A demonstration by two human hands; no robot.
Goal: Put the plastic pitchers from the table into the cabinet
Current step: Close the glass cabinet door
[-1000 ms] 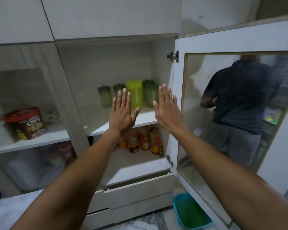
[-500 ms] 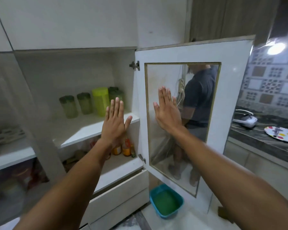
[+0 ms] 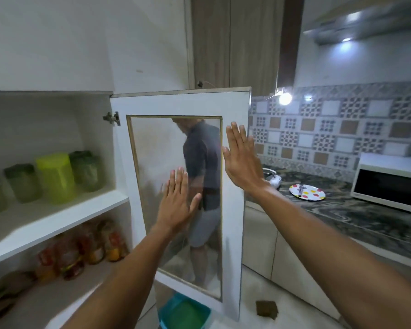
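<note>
Several plastic pitchers stand on the cabinet's upper shelf [image 3: 86,205] at the left: a bright yellow-green one [image 3: 55,178] with dull green ones [image 3: 87,170] beside it. The cabinet door [image 3: 233,210] hangs wide open, its glass pane reflecting a person. My left hand [image 3: 177,203] is held flat with fingers spread in front of the glass. My right hand [image 3: 242,160] is raised higher, flat and empty, near the door's free edge. Neither hand holds anything.
Bottles and jars [image 3: 90,245] fill the lower shelf. A blue tub [image 3: 184,312] sits on the floor under the door. At the right, a dark counter [image 3: 356,217] carries a dotted plate [image 3: 307,192] and a microwave [image 3: 389,186]. A brown block [image 3: 266,309] lies on the floor.
My view has swung right, away from the shelves toward the door and counter. Both open hands shifted right with it, from in front of the shelf to in front of the door.
</note>
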